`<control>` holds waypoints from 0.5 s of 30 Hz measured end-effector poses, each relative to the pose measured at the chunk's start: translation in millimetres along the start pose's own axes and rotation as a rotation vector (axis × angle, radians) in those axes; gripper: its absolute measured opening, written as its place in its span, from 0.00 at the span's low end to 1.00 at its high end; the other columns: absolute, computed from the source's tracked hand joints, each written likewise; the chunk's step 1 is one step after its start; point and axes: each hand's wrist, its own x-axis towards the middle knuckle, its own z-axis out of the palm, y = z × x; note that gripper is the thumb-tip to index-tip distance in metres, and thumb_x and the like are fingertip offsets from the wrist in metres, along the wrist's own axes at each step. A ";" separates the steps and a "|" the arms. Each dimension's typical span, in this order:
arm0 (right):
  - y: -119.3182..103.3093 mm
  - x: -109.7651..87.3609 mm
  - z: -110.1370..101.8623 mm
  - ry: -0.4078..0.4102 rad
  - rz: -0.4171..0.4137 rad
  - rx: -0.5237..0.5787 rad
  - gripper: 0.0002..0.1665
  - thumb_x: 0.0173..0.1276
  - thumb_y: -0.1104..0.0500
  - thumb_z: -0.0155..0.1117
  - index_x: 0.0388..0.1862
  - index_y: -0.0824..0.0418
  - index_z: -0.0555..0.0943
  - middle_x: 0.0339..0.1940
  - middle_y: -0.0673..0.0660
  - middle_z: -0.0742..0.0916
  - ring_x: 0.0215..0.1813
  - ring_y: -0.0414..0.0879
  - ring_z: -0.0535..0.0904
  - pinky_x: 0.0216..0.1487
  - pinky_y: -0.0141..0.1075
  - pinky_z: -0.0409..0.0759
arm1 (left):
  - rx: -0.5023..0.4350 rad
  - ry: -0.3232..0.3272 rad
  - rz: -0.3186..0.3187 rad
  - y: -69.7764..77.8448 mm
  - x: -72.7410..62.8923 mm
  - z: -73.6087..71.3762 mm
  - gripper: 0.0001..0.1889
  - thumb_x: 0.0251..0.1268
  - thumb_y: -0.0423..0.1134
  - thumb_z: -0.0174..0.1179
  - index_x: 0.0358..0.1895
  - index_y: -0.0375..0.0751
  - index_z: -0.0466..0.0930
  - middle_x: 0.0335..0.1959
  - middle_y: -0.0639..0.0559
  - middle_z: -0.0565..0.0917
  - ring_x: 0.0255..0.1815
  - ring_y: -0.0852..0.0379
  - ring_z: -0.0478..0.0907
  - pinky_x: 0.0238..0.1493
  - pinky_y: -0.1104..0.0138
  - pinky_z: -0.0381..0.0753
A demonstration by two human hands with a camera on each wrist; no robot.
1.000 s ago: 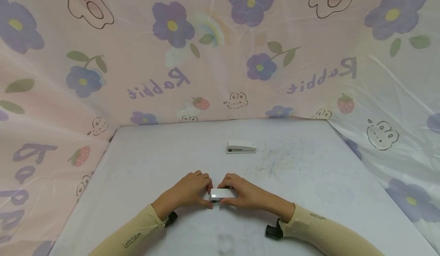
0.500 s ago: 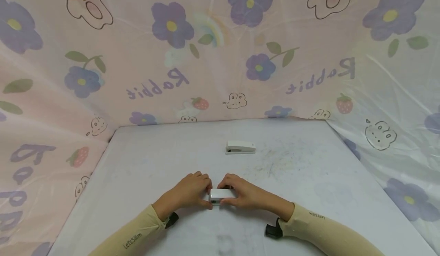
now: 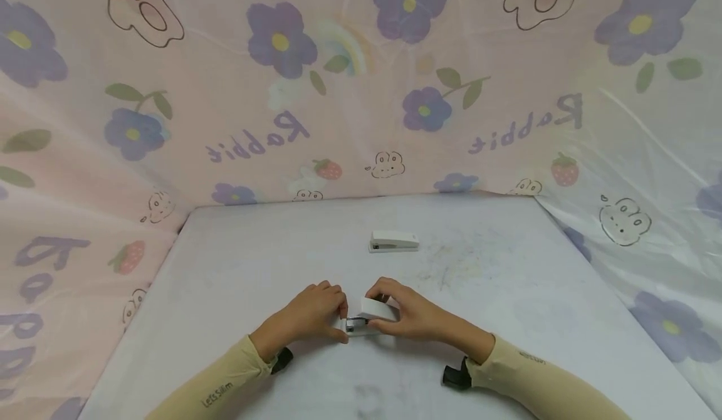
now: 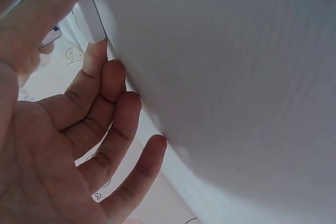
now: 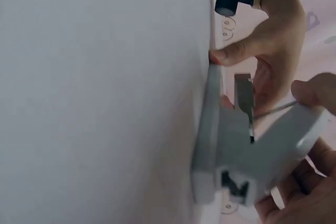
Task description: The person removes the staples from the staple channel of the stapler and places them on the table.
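Note:
A white stapler lies at the front middle of the table, its top cover (image 3: pixel 376 309) swung up from its base (image 3: pixel 361 333). The left hand (image 3: pixel 313 312) pinches the left end of the base between thumb and fingers. In the left wrist view, an index fingertip meets the end of the white base (image 4: pixel 91 19). The right hand (image 3: pixel 416 315) grips the raised cover, thumb on the near side and fingers on the far side. Seen from the right wrist, the cover (image 5: pixel 291 142) stands at an angle to the base (image 5: pixel 207 140), with the metal magazine (image 5: pixel 243 95) between them.
A second white stapler (image 3: pixel 393 242) rests closed farther back on the white table (image 3: pixel 254 244). Grey smudges (image 3: pixel 468 260) mark the tabletop right of it. Printed fabric (image 3: pixel 350 113) hangs behind and along both sides. Black wrist mounts (image 3: pixel 455 377) sit at the sleeves.
The right hand has moved slightly up and right, lifting the stapler's cover away from its base. The left hand has stayed at the base's left end.

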 end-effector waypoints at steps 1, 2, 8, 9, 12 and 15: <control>-0.4 -1.0 -1.8 0.010 -0.008 -0.009 0.21 0.74 0.55 0.75 0.61 0.47 0.77 0.55 0.44 0.82 0.55 0.40 0.77 0.60 0.41 0.79 | -0.002 0.000 0.002 0.5 0.0 0.0 0.22 0.54 0.58 0.83 0.37 0.54 0.79 0.39 0.63 0.78 0.46 0.58 0.73 0.50 0.58 0.77; -1.1 -1.8 -3.6 0.017 -0.016 -0.015 0.22 0.73 0.56 0.76 0.60 0.47 0.77 0.55 0.43 0.82 0.56 0.40 0.77 0.60 0.42 0.79 | -0.004 0.000 0.002 0.7 0.1 0.2 0.22 0.54 0.58 0.83 0.37 0.54 0.79 0.39 0.63 0.78 0.46 0.58 0.73 0.50 0.58 0.77; -5.4 -4.3 -13.6 0.049 -0.083 -0.053 0.23 0.70 0.60 0.78 0.57 0.47 0.75 0.51 0.44 0.80 0.55 0.42 0.75 0.58 0.42 0.78 | 0.022 0.012 0.006 0.0 0.4 0.8 0.22 0.54 0.59 0.83 0.37 0.54 0.79 0.38 0.63 0.77 0.46 0.58 0.74 0.49 0.58 0.76; -6.0 -4.8 -14.8 0.056 -0.094 -0.060 0.23 0.70 0.60 0.78 0.56 0.48 0.75 0.51 0.45 0.80 0.55 0.43 0.75 0.57 0.42 0.78 | 0.028 0.014 0.007 -0.3 0.4 0.9 0.22 0.54 0.59 0.83 0.37 0.55 0.79 0.38 0.63 0.77 0.46 0.58 0.74 0.49 0.59 0.76; -7.2 -6.6 -18.0 0.068 -0.106 -0.066 0.22 0.70 0.61 0.78 0.53 0.49 0.75 0.49 0.47 0.80 0.54 0.43 0.74 0.56 0.43 0.78 | 0.033 0.015 0.009 -0.5 0.2 1.0 0.22 0.53 0.59 0.83 0.37 0.54 0.79 0.38 0.63 0.77 0.46 0.58 0.74 0.49 0.59 0.76; -7.9 -8.7 -20.7 0.072 -0.112 -0.074 0.22 0.69 0.62 0.78 0.52 0.50 0.74 0.48 0.47 0.80 0.53 0.43 0.74 0.55 0.43 0.78 | 0.029 0.014 0.007 0.2 -0.1 1.3 0.23 0.53 0.59 0.83 0.37 0.54 0.79 0.38 0.63 0.77 0.46 0.58 0.74 0.49 0.59 0.76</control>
